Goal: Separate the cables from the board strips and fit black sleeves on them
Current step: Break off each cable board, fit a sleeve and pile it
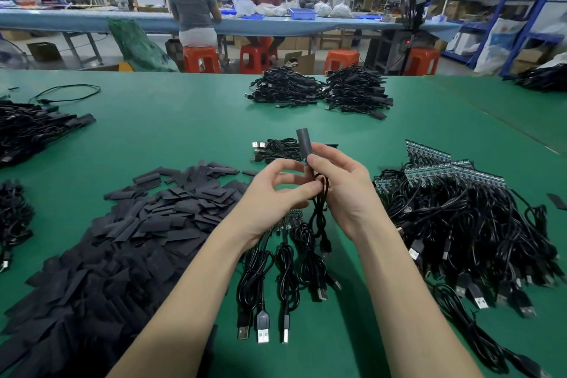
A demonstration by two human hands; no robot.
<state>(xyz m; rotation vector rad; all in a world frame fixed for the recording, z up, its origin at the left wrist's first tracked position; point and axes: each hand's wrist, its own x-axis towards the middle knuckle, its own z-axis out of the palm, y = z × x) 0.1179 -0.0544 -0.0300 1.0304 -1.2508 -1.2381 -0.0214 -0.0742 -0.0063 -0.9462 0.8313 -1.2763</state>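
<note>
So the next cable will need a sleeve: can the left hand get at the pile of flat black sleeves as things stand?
Probably yes. The sleeve pile lies right beside the left hand, with nothing between them. That hand looks free, while the right hand holds the sleeved cable.

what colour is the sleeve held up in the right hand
Dark grey to black, matte; the sleeve shows in the head view.
</note>
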